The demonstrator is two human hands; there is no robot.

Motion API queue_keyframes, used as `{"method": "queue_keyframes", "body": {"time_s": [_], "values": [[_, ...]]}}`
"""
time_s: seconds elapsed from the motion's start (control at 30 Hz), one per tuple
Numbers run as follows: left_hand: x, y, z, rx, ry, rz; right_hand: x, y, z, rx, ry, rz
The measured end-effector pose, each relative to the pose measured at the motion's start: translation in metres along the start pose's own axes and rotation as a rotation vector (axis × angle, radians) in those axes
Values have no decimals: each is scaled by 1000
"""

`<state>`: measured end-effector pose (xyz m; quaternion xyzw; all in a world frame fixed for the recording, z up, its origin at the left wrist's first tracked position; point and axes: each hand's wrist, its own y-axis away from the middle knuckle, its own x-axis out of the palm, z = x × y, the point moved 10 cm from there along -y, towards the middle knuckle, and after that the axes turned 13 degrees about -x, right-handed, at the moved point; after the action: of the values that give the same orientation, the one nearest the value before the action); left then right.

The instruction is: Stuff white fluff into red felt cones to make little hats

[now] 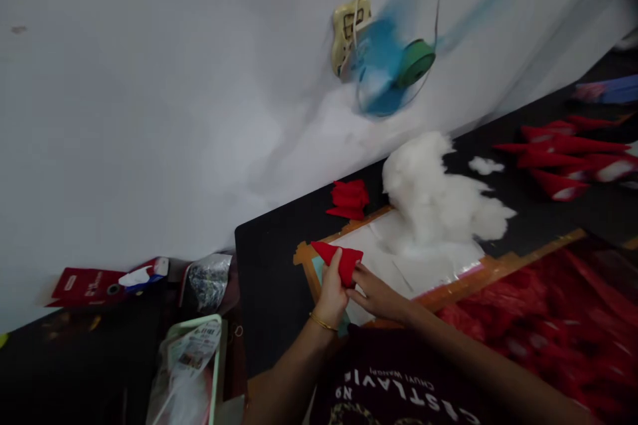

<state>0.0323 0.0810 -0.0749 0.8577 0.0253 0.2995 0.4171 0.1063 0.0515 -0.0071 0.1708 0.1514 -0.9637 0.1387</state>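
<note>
A small red fabric cone (350,264) is gripped in my left hand (331,292), its pointed tip facing left and the thumb lying across it. My right hand (376,292) is at the cone's wider end, fingers bent against the rim; its fingertips are partly hidden there. Under both hands lies a white sheet (359,239) taped to the black table. Just beyond them rises a big fluffy heap of white stuffing (423,199). A little stack of red fabric pieces (349,199) sits near the table's back edge.
Several red cones with white showing at their ends (568,153) lie at the far right. Red pieces in a clear bag (528,299) fill the near right. A blue fan (383,66) hangs by the wall. At lower left stands a pale green basket (219,345).
</note>
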Motion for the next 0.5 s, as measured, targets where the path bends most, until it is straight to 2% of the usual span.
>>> {"method": "queue_keyframes", "body": {"time_s": [0.07, 0.13, 0.23, 0.3, 0.33, 0.43, 0.5], "values": [[4, 6, 0, 26, -14, 27, -2, 6, -8, 49, -129, 14], [10, 12, -5, 77, -28, 90, -12, 19, -22, 162, -226, -24], [13, 18, -9, 134, -57, 140, -41, 44, -45, 357, -234, -279], [11, 20, -4, 127, -74, 138, -54, 58, -53, 434, -276, -463], [10, 20, 1, 116, -87, 134, -52, 61, -56, 465, -340, -508], [11, 20, 19, 83, -153, 154, -28, 56, -59, 542, -624, -526], [9, 19, 29, 72, -183, 162, -16, 52, -61, 577, -749, -584]]}}
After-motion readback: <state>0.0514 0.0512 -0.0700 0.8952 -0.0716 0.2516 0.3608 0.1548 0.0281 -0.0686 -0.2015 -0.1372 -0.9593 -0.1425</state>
